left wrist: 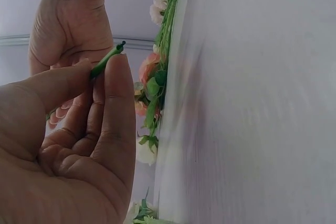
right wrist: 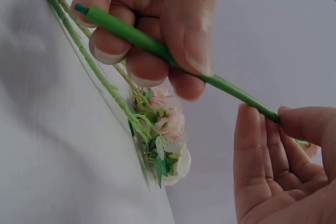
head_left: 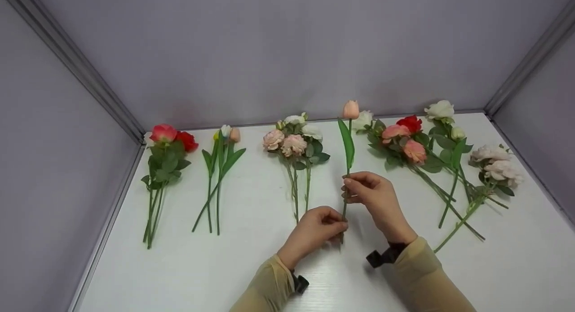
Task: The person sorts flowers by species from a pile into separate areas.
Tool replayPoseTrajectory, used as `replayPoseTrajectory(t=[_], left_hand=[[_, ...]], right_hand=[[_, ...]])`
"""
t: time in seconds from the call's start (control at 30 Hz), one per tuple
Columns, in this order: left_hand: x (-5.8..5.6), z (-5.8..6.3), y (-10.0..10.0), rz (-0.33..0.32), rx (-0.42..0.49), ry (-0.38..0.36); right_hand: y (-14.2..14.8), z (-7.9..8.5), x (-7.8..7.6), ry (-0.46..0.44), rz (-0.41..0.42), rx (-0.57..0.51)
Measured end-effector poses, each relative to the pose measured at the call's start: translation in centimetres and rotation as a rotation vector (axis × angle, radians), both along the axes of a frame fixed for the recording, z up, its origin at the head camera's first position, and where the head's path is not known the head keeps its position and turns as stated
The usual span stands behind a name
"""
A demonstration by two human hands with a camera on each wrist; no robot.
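Observation:
A peach tulip (head_left: 351, 110) with a long green leaf is held upright above the table, its bloom toward the back wall. My right hand (head_left: 375, 197) pinches the stem around its middle, below the leaf. Lower down, my left hand (head_left: 316, 231) pinches the same stem near its bottom end. In the left wrist view the cut tip of the stem (left wrist: 107, 60) pokes out between thumb and forefinger. From the right wrist, the green stem (right wrist: 239, 94) runs slantwise between both hands, with a thin darker core at its end.
On the white table (head_left: 179, 276) lie a red-and-pink bunch (head_left: 166, 161), several tulips (head_left: 220, 168), and a pale pink and white bunch (head_left: 294, 143). Coral and red flowers (head_left: 404, 139), white blooms (head_left: 440, 110) and pale pink ones (head_left: 496, 164) lie at right. Grey panels (head_left: 287, 47) enclose the table.

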State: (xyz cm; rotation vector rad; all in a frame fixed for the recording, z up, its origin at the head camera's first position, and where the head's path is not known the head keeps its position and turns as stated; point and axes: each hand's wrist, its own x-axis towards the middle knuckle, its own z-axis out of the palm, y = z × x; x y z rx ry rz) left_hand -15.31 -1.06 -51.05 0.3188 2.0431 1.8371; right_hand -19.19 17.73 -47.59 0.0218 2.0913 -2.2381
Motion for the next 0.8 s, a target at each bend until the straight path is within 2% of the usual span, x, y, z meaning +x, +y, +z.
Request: replayPoseTrajectory(t=[0.27,0.37,0.5,0.57,0.67,0.73,0.8], left_hand=[[-0.1,0.0,-0.1,0.024,0.011,0.035],[-0.1,0.3,-0.3,0.036,0.029,0.042],[-0.3,0.8,-1.2,0.051,0.008,0.059],[-0.4,1.0,-2.5,0.066,-0.023,0.067],[-0.6,1.4,-5.6,0.106,-0.101,0.082],[-0.8,1.8,-8.2,0.145,-0.189,0.091],[-1.1,2.1,-10.9,0.198,-0.306,0.106]], right_hand=[[0.2,0.0,0.0,0.017,0.011,0.019],[0.2,-0.1,-0.1,0.012,0.014,0.018],[-0.3,-0.3,0.0,0.036,0.035,0.026],[-0.7,-0.6,0.2,0.064,0.058,0.042],[-1.5,-1.1,0.7,0.114,0.095,0.099],[-2.1,-1.5,1.3,0.159,0.115,0.179],[-2.7,-1.7,1.8,0.221,0.141,0.314]])
